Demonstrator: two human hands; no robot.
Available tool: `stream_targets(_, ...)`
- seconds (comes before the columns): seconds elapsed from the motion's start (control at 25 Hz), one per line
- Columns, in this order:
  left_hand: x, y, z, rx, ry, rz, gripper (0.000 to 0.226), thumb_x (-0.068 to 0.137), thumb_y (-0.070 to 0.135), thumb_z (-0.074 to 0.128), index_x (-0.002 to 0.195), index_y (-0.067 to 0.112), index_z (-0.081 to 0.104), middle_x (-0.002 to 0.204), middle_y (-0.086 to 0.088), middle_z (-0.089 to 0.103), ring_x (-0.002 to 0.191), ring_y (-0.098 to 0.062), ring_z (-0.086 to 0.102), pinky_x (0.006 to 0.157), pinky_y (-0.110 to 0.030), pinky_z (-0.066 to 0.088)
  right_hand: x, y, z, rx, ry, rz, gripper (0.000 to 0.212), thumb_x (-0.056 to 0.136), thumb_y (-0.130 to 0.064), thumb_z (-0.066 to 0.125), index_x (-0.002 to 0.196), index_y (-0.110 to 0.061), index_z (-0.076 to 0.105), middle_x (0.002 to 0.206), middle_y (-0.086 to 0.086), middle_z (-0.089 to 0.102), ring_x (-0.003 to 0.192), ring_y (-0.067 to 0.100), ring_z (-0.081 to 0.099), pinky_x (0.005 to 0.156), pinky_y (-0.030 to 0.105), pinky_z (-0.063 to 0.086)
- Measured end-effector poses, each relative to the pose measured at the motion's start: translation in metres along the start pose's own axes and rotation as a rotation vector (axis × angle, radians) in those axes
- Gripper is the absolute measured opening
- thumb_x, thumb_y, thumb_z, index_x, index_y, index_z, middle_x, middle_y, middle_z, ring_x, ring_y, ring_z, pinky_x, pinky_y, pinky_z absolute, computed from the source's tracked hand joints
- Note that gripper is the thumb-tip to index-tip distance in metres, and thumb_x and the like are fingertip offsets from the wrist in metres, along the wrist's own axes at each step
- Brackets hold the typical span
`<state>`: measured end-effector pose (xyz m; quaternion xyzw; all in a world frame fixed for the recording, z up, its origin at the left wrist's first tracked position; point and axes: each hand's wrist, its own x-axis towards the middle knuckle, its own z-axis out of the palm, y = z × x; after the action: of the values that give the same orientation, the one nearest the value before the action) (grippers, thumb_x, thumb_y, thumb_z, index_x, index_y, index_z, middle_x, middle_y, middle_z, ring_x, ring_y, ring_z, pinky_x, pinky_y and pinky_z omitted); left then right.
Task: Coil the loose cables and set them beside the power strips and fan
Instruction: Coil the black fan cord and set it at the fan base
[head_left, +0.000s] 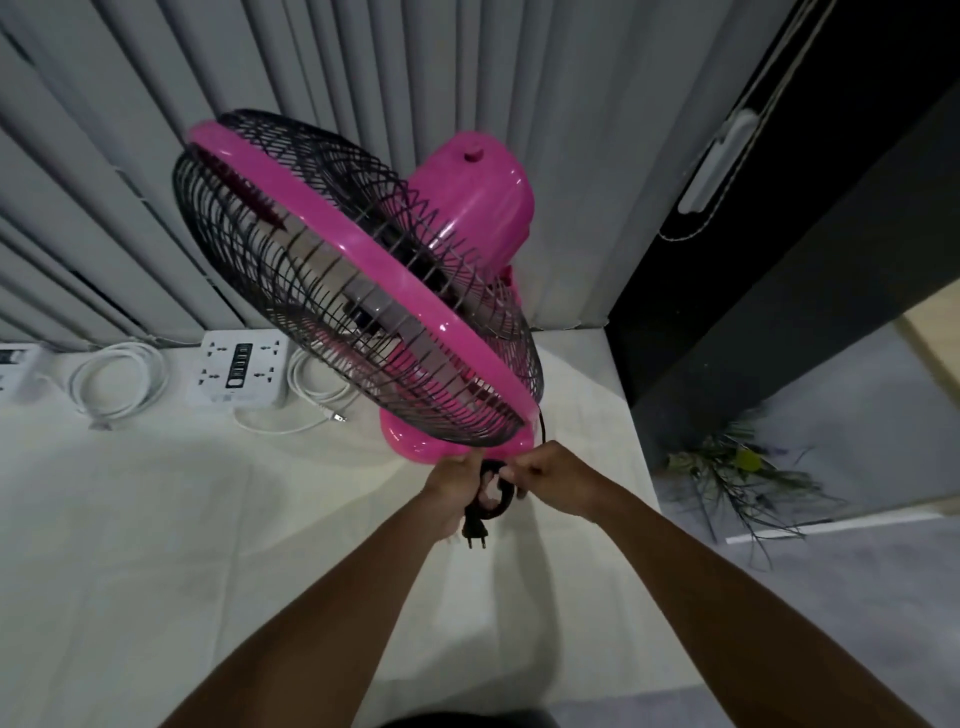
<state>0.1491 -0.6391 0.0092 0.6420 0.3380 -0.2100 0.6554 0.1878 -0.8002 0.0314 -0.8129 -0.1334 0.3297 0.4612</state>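
Note:
A pink fan (467, 208) with a black wire cage stands at the back of the white-covered table (156, 545). Just in front of its base, both my hands hold the fan's black cable (497, 506), wound into a small coil. My left hand (453, 486) grips the coil, and the black plug (475, 532) hangs below it. My right hand (545, 470) pinches the cable at the coil's top, where a strand runs up to the fan. A white power strip (241, 366) lies left of the fan, with coiled white cables (119, 382) on either side.
A second power strip (15, 371) shows at the far left edge. Grey vertical blinds (156, 182) hang behind the table. The table's right edge (636, 441) drops to the floor, where a plant (743, 478) lies beside a dark wall.

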Motion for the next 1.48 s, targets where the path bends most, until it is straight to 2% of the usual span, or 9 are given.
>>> stream_targets(0.24, 0.002, -0.005, 0.003, 0.228, 0.150, 0.153, 0.057, 0.098, 0.046, 0.047, 0.051, 0.016, 0.056, 0.039, 0.009, 0.055, 0.036, -0.004, 0.048, 0.035, -0.012, 0.033, 0.012, 0.001, 0.000, -0.314, -0.007, -0.020, 0.012, 0.092, -0.014, 0.071, 0.094, -0.012, 0.083, 0.086, 0.014, 0.078, 0.080, 0.024, 0.073, 0.077, 0.029, 0.058)
stream_targets(0.32, 0.002, -0.003, 0.000, 0.282, 0.117, 0.230, 0.052, 0.100, 0.039, 0.046, 0.059, 0.010, 0.058, 0.051, 0.005, 0.059, 0.050, -0.011, 0.053, 0.046, -0.017, 0.040, 0.012, 0.001, 0.003, -0.318, 0.045, -0.018, 0.013, 0.090, -0.010, 0.071, 0.093, -0.009, 0.083, 0.086, 0.011, 0.080, 0.079, 0.017, 0.075, 0.075, 0.020, 0.058)
stream_targets(0.48, -0.001, 0.003, -0.014, 0.409, 0.046, 0.255, 0.036, 0.103, 0.031, 0.040, 0.089, 0.003, 0.058, 0.076, -0.009, 0.059, 0.071, -0.023, 0.060, 0.058, -0.032, 0.051, 0.010, 0.003, 0.008, -0.416, 0.142, -0.025, 0.016, 0.090, -0.009, 0.068, 0.083, -0.002, 0.080, 0.080, 0.015, 0.077, 0.078, 0.024, 0.074, 0.075, 0.031, 0.059)
stream_targets(0.6, -0.004, 0.005, -0.037, 0.548, -0.096, 0.120, 0.031, 0.100, 0.021, 0.044, 0.091, 0.000, 0.065, 0.074, -0.010, 0.062, 0.062, -0.019, 0.059, 0.060, -0.030, 0.050, 0.010, 0.006, 0.003, -0.518, 0.179, 0.004, 0.025, 0.091, -0.011, 0.065, 0.072, 0.001, 0.076, 0.074, 0.017, 0.075, 0.074, 0.028, 0.073, 0.072, 0.034, 0.057)
stream_targets(0.76, -0.012, 0.022, -0.063, 0.224, -0.577, -0.101, 0.018, 0.095, 0.001, 0.054, 0.103, -0.011, 0.065, 0.086, -0.020, 0.066, 0.072, -0.028, 0.064, 0.071, -0.035, 0.057, 0.007, 0.009, 0.006, -0.542, 0.191, 0.034, 0.024, 0.091, -0.011, 0.063, 0.074, 0.000, 0.075, 0.074, 0.017, 0.073, 0.075, 0.029, 0.071, 0.063, 0.026, 0.046)
stream_targets(0.84, -0.015, 0.033, -0.063, 0.100, -0.630, -0.123, 0.011, 0.095, 0.001, 0.058, 0.097, -0.004, 0.067, 0.096, -0.018, 0.066, 0.087, -0.029, 0.063, 0.081, -0.038, 0.058, 0.004, 0.008, 0.009, -0.539, 0.191, 0.059, 0.023, 0.091, -0.013, 0.062, 0.076, -0.002, 0.075, 0.076, 0.015, 0.072, 0.074, 0.027, 0.069, 0.062, 0.022, 0.038)
stream_targets(1.2, -0.023, 0.025, -0.018, 0.224, -0.044, 0.216, 0.011, 0.085, 0.001, 0.068, 0.079, 0.009, 0.067, 0.080, -0.007, 0.070, 0.067, -0.015, 0.069, 0.061, -0.024, 0.059, -0.003, 0.002, 0.010, -0.464, 0.178, 0.158, 0.030, 0.089, -0.011, 0.062, 0.060, -0.008, 0.063, 0.069, 0.016, 0.070, 0.072, 0.031, 0.072, 0.062, 0.029, 0.052)
stream_targets(1.36, -0.026, 0.004, -0.003, 0.292, 0.106, 0.360, 0.009, 0.083, 0.015, 0.073, 0.080, 0.010, 0.066, 0.079, -0.008, 0.074, 0.069, -0.020, 0.073, 0.065, -0.030, 0.061, -0.003, 0.004, 0.008, -0.410, 0.200, 0.193, 0.021, 0.089, -0.012, 0.065, 0.075, -0.001, 0.077, 0.076, 0.019, 0.076, 0.074, 0.031, 0.075, 0.069, 0.038, 0.062)
stream_targets(1.48, -0.028, -0.012, 0.001, 0.355, 0.177, 0.498, 0.010, 0.083, 0.019, 0.073, 0.080, 0.012, 0.066, 0.072, 0.004, 0.069, 0.065, -0.003, 0.066, 0.059, -0.013, 0.052, -0.004, 0.006, 0.006, -0.376, 0.212, 0.197, 0.019, 0.089, -0.012, 0.066, 0.079, -0.003, 0.080, 0.076, 0.019, 0.076, 0.073, 0.030, 0.075, 0.072, 0.041, 0.063)
